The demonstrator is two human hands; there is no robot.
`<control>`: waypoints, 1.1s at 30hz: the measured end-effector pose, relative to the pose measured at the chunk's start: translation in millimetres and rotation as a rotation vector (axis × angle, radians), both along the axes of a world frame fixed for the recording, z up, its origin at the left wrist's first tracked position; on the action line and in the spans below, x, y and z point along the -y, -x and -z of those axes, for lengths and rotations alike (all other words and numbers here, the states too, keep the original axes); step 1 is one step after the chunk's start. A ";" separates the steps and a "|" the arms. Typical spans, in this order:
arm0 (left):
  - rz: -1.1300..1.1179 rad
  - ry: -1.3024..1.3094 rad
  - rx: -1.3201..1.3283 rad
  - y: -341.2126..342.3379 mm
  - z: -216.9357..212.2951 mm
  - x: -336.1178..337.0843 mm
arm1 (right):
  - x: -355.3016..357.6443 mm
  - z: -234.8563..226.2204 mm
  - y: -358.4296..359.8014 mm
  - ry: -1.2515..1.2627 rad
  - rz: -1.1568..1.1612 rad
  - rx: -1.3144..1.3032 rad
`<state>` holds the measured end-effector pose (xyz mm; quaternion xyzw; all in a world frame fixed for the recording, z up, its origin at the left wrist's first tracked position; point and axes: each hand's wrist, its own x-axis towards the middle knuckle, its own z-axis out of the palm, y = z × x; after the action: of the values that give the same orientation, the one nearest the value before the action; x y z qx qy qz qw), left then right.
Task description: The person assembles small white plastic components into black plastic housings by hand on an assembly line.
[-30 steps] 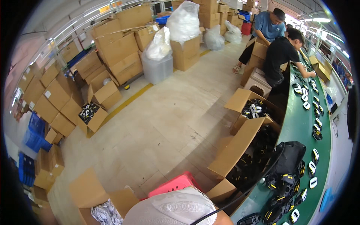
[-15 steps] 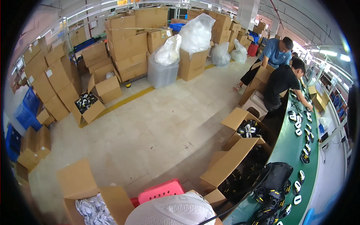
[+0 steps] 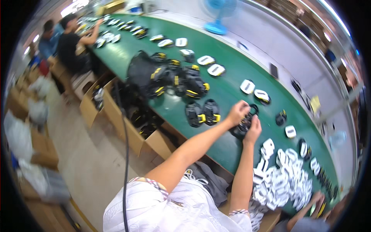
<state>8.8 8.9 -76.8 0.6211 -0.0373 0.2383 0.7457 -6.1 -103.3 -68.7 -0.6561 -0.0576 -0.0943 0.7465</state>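
Head view: hands (image 3: 245, 120) grip black pad (image 3: 243, 125); white labels (image 3: 284, 181) beside.

Black part (image 3: 243, 125) mostly covered by left hand (image 3: 237, 113) and right hand (image 3: 253, 130); its shape can't be made out. Co-worker's hand (image 3: 319, 199) at the lower right is cut by the dark rim, body blurred. White tag pile (image 3: 284, 183) too small and smeared to count. Far desk (image 3: 232, 83) items near the seated people are blurry. Cardboard box (image 3: 133, 127) contents dark, unclear.
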 end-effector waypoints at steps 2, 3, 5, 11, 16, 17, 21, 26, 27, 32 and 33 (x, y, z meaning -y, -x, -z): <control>0.094 0.146 0.047 0.9 -3.4 13.2 | 14.2 -6.3 6.2 -0.038 -0.077 -0.022; 0.181 0.241 0.041 3.1 1.3 12.6 | 13.6 -8.3 9.2 -0.047 -0.102 -0.001; 0.172 0.234 -0.008 9.5 1.6 12.2 | 14.2 -12.0 16.7 -0.051 -0.103 -0.057; 0.182 0.322 0.008 8.3 6.8 2.6 | 3.1 3.2 11.4 -0.058 -0.083 -0.035; 0.171 0.312 -0.003 13.2 -4.3 -2.0 | 1.5 5.5 8.5 -0.110 -0.114 -0.062; 0.161 0.294 0.007 13.8 -5.1 -0.5 | 3.5 8.2 7.5 -0.086 -0.113 -0.040; 0.188 0.393 -0.048 17.4 -8.9 1.5 | 4.7 -5.7 13.4 -0.135 -0.167 -0.137; 0.025 0.077 -0.001 23.0 -1.7 2.2 | 13.2 -5.8 14.3 -0.009 -0.253 -0.135; 0.003 0.013 -0.001 24.6 -3.8 2.1 | 14.5 -5.4 13.6 -0.011 -0.274 -0.136; 0.004 -0.011 0.014 26.2 -7.3 5.2 | 15.9 -14.0 13.9 -0.033 -0.261 -0.199; 0.010 -0.008 0.028 24.9 -7.5 5.6 | 15.6 -16.2 13.7 -0.045 -0.244 -0.186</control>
<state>-16.2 3.4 -69.3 0.6206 -0.0521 0.2431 0.7437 -19.9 -118.9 -52.5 -0.6332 -0.0652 0.0571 0.7691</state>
